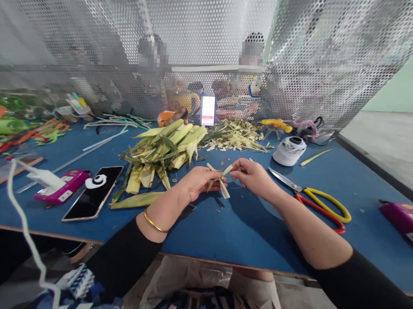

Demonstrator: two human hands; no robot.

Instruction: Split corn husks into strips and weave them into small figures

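My left hand (pixel 200 181) pinches a small bundle of crossed corn husk strips (pixel 223 184) above the blue table (pixel 257 240). Close to its right, my right hand (pixel 248 176) has its fingers pressed together at the upper end of one strip. Whether it grips that strip or a thread is too small to tell. A pile of green and yellow husks (pixel 168 145) lies beyond my left hand. Cut husk pieces (pixel 237 134) are heaped farther back. Scissors with red and yellow handles (pixel 306 194) lie open to the right of my right hand.
A white roll (pixel 289 152) stands at the back right. On the left are a black phone (pixel 93 192) and a purple power strip (pixel 62 188) with a white cable. Another purple unit (pixel 404 220) sits at the right edge. A perforated silver screen (pixel 206 30) rises behind the table.
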